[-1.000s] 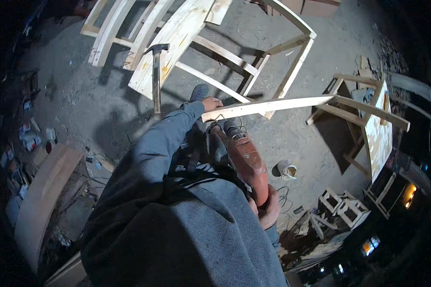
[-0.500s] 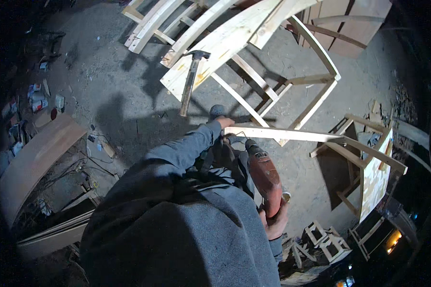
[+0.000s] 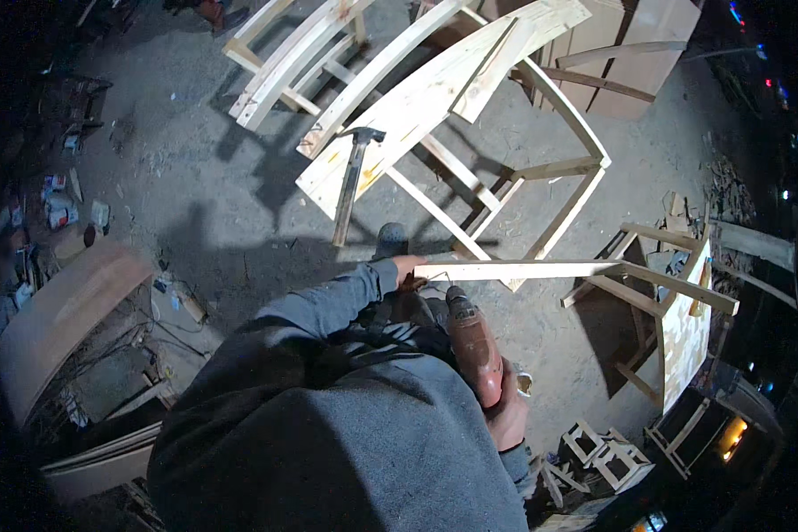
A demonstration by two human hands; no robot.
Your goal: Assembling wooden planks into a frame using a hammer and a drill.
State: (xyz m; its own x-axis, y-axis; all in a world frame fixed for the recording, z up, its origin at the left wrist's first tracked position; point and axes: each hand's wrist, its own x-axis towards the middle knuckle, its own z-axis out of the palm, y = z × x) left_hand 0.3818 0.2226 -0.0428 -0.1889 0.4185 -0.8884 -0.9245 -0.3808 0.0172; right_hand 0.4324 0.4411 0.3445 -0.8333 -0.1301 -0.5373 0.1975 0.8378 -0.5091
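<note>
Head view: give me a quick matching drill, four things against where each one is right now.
Things:
1. hammer
2. drill
3. slat
4. curved panel

Places:
A. held at its near end by the left hand
B. on the floor at far left
C. resting on the pale board of the wooden frame
D. gripped in the right hand

Pairs: 1-C, 2-D, 3-A, 4-B
</note>
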